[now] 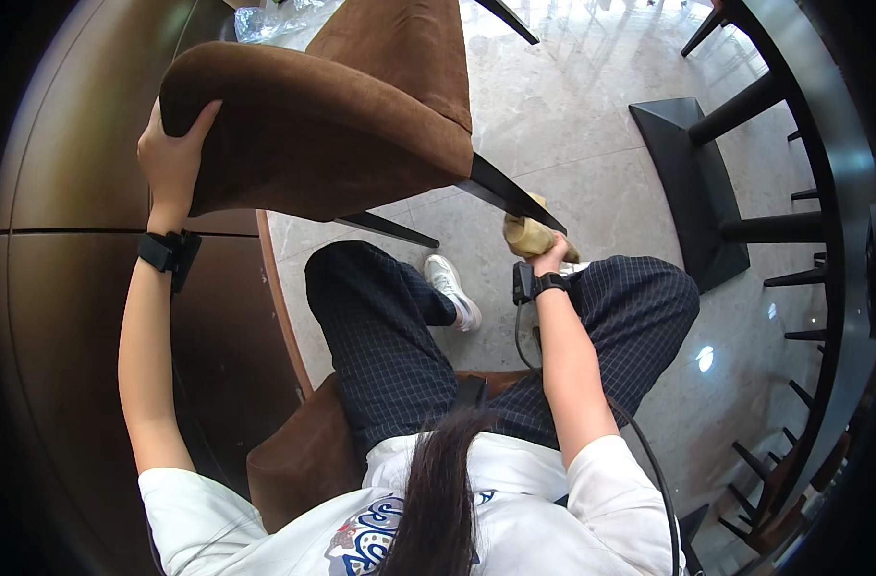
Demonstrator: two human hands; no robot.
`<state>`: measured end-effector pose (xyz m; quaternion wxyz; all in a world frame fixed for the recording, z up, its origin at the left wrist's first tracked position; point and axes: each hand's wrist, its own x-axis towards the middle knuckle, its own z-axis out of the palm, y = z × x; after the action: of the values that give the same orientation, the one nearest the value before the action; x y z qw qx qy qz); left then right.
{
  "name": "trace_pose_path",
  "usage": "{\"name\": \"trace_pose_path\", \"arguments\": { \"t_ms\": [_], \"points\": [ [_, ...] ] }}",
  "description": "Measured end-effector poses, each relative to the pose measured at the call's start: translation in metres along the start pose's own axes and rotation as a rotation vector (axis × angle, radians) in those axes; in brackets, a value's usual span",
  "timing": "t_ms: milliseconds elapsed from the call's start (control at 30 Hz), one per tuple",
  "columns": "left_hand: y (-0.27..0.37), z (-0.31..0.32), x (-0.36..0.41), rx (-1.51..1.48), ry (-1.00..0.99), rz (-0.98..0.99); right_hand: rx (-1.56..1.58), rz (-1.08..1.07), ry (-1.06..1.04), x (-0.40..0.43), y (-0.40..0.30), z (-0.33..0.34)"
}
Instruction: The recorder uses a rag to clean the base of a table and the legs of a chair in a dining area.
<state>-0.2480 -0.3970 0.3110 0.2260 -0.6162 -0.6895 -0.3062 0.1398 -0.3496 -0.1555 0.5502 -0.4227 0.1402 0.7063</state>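
Note:
A brown upholstered chair (323,137) is tilted in front of me, its dark tapered legs pointing towards the lower right. My left hand (175,151) grips the upper left edge of its padding, thumb on the near face. Near the tip of one black chair leg (514,191), my right hand (551,250) holds a yellowish cloth (530,236), which is bunched against the leg. Part of the cloth lies behind the leg. A second dark leg (391,229) extends above my shoe. The fingers of my right hand are partly hidden by the cloth.
I sit on another brown chair (305,453). Dark panelling (85,302) stands along the left side. At the right are a table's black pedestal base (690,194) and its curved edge (834,216), with more chair legs beyond. Clear plastic wrapping (276,23) lies at the upper left.

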Motion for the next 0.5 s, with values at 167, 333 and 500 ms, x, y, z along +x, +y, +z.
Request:
{"name": "trace_pose_path", "arguments": {
  "t_ms": [167, 333, 500],
  "points": [
    [-0.008, -0.001, -0.003, 0.028, 0.067, -0.010, 0.091, 0.077, 0.005, -0.002, 0.004, 0.009],
    [0.033, -0.008, 0.008, 0.161, -0.006, -0.052, 0.103, 0.241, -0.110, -0.078, 0.023, 0.095],
    [0.058, 0.005, 0.009, 0.028, -0.026, 0.039, -0.030, 0.359, -0.234, -0.112, 0.005, 0.144]
  ]
}}
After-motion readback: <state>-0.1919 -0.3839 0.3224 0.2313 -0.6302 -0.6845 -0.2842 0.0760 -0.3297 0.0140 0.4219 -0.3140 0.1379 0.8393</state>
